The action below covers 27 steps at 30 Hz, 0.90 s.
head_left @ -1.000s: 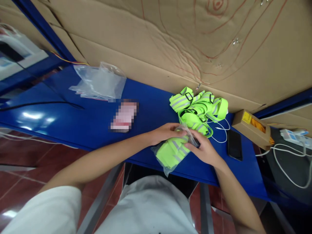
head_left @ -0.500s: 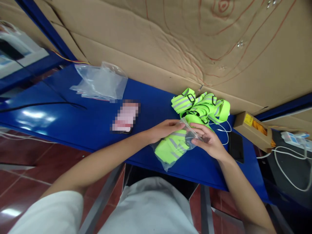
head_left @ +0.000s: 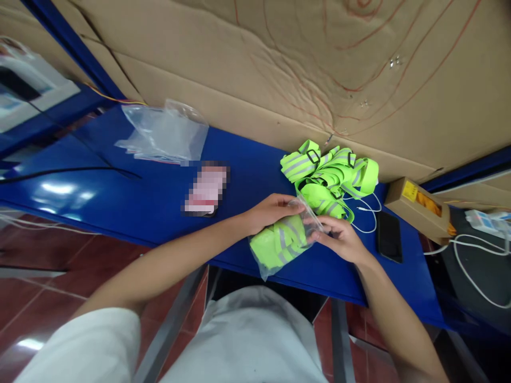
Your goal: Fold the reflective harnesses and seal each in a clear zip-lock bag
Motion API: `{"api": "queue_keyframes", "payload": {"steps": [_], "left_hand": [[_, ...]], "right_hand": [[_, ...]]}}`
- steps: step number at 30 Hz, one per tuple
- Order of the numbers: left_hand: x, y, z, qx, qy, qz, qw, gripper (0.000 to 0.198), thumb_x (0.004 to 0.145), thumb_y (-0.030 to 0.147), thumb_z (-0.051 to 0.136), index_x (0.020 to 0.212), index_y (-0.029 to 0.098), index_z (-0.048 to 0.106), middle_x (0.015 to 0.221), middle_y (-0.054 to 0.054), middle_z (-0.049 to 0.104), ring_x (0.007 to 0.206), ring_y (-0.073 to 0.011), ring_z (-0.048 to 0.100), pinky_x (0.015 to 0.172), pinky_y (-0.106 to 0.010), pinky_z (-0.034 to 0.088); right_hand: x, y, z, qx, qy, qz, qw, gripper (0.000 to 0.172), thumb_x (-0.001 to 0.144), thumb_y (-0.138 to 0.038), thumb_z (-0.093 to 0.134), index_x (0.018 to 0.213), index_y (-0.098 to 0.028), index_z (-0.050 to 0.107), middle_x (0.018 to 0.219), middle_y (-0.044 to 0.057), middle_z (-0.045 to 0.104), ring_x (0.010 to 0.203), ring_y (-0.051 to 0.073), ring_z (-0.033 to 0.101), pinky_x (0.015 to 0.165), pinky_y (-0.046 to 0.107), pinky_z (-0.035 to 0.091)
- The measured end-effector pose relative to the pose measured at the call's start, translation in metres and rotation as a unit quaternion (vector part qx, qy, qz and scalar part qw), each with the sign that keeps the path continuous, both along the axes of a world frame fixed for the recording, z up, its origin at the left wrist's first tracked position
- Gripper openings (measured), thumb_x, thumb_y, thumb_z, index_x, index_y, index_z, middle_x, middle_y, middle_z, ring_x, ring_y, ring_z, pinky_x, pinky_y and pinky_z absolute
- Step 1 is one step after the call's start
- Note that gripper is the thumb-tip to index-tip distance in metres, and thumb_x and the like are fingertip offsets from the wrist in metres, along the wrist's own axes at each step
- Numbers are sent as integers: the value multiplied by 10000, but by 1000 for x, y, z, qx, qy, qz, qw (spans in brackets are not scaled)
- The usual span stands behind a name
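Note:
A clear plastic bag (head_left: 279,246) stuffed with a folded neon-yellow reflective strap lies at the near edge of the blue table (head_left: 131,197). My left hand (head_left: 271,210) pinches the top left corner of the bag's mouth. My right hand (head_left: 341,236) grips the bag's mouth from the right, fingers closed on the plastic. Just behind the hands sits a loose heap of neon-yellow reflective straps (head_left: 329,175) with grey stripes and black buckles.
A pile of empty clear bags (head_left: 165,133) lies at the back left, a blurred pink card (head_left: 205,189) nearer. A black phone (head_left: 389,236), white cable (head_left: 365,213) and a cardboard box (head_left: 419,207) lie to the right. A cardboard wall (head_left: 279,69) stands behind.
The bagged strap has been pushed further into the bag and bunched up. My right hand moved from holding the mouth open to closing on it.

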State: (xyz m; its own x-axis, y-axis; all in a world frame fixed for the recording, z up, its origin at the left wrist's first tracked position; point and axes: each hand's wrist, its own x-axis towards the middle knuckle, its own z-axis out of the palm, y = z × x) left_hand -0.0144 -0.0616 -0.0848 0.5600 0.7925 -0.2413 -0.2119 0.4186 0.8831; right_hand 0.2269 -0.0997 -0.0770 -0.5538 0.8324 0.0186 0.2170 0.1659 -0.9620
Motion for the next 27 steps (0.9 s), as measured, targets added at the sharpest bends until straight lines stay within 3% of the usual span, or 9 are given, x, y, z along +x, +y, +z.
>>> {"api": "queue_keyframes", "payload": {"steps": [7,14,19,24,27], "left_hand": [[-4,5,6,-32,-50,9,998,555,747,610,866,1000,120,796,910,-101,796,761,-196,726,751,-314,567],[-3,6,1,-38,-47,11,998,475,753,553,882,950,128,800,911,-90,799,749,-180,713,743,-300,553],[-3,6,-1,-22,-21,39,999,431,765,512,882,956,136,797,915,-77,791,742,-164,697,745,-288,542],[-6,10,3,11,-25,66,997,404,785,502,860,952,141,790,933,-78,788,783,-179,699,759,-295,544],[-5,10,4,66,-18,90,994,394,834,530,801,940,151,777,907,-61,775,790,-179,685,741,-280,533]], "right_hand": [[-5,1,-2,110,53,-96,988,163,970,-362,717,1102,-294,784,963,20,798,889,197,754,790,306,598],[-6,2,-3,133,14,-65,989,152,1007,-298,663,945,-290,802,844,7,764,866,185,734,821,331,571],[-9,-1,-3,198,-19,-77,977,163,1019,-265,635,992,-292,793,925,7,777,931,188,708,870,347,539],[-13,-2,-6,317,-85,-111,938,133,999,-238,655,1058,-287,764,979,8,782,1051,228,680,979,413,457],[-13,-2,-9,321,-85,-143,932,139,1008,-236,635,1062,-282,754,1008,26,766,1078,237,674,981,429,470]]}}
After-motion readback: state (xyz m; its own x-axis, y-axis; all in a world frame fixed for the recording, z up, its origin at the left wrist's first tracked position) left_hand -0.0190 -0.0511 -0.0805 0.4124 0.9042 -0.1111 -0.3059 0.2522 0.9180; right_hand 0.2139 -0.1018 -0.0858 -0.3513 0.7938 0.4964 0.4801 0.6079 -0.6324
